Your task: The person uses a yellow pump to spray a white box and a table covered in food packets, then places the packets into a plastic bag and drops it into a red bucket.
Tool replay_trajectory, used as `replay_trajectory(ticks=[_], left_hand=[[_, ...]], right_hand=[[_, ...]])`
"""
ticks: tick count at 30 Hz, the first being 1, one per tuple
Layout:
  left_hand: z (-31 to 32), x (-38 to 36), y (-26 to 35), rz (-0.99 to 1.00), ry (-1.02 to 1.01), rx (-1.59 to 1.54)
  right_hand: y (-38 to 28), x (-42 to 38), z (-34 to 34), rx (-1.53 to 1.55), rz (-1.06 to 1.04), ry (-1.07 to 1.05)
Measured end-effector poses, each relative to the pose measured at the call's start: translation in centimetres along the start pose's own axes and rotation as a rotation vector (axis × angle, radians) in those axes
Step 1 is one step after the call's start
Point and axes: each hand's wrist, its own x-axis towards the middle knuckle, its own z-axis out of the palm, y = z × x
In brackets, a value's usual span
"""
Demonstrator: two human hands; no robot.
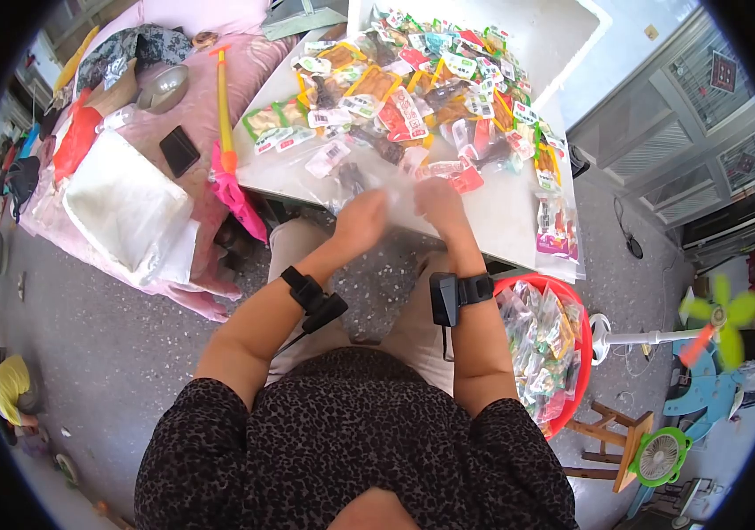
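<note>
At the near edge of the white table (377,205), my left hand (362,219) and my right hand (439,205) are close together, fingers curled inward. Between them is a clear plastic bag (395,187), smeared by motion; both hands seem to pinch it. A dark packet (353,179) in clear wrap lies just beyond my left hand. Past my right hand lies a red and white packet (455,174). A large heap of small snack packets (404,110) covers the table's far part. A pink and white packet (554,231) rests at the right corner.
A red basin (584,340) full of bagged packets stands right of my legs. On the left, a pink-covered bed (185,141) holds a white foam lid (121,199), a black phone (180,151) and a pink umbrella (234,199). Wooden stool (629,446) and green fan (660,457) stand lower right.
</note>
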Motion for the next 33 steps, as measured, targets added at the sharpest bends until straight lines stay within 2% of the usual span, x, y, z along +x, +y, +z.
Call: replay_trajectory(ticks=[1,4,7,10,13,16,19,22,25,28,29,31,33], left_hand=[[0.0,0.0,0.2,-0.013,0.011,-0.003],[0.4,0.1,-0.2,-0.039,-0.025,0.013],[0.5,0.1,-0.3,-0.041,-0.015,0.000],[0.8,-0.1,-0.9,-0.067,-0.047,0.043],[0.5,-0.1,-0.6,-0.034,-0.021,0.038],[0.6,0.1,-0.8,-0.035,-0.073,0.059],[0.0,0.9,-0.1,-0.106,-0.164,0.070],[-0.3,1.4,0.4,-0.190,-0.090,-0.039],[-0.2,1.7,0.5,-0.162,-0.085,-0.055],[-1.2,2.7,0.6,-0.144,-0.243,-0.094],[-1.5,3.0,0.8,-0.185,-0.315,-0.119],[-2.1,3.6,1.4,-0.265,-0.456,-0.167],[-2.5,4.0,1.7,-0.220,-0.499,-0.162]], right_hand=[[0.1,0.8,-0.4,-0.084,-0.091,0.090],[-0.2,3.0,-0.4,-0.152,-0.015,0.205],[-0.1,4.6,0.8,-0.363,-0.082,0.165],[8.0,9.8,1.5,-0.777,-0.410,0.318],[2.0,6.3,1.6,-0.330,-0.439,0.494],[-1.4,4.8,-0.4,-0.228,-0.592,0.615],[-5.8,1.7,-3.0,-0.204,-0.630,0.596],[-8.5,-0.9,-5.8,-0.245,-0.567,0.293],[-9.9,-2.6,-7.1,-0.433,-0.500,0.121],[-9.7,-2.5,-6.2,-0.564,-0.436,-0.194],[-8.3,-1.8,-5.5,-0.493,-0.461,-0.260],[-6.5,-0.7,-4.0,-0.603,-0.433,-0.331],[-5.5,0.1,-2.8,-0.658,-0.436,-0.372]])
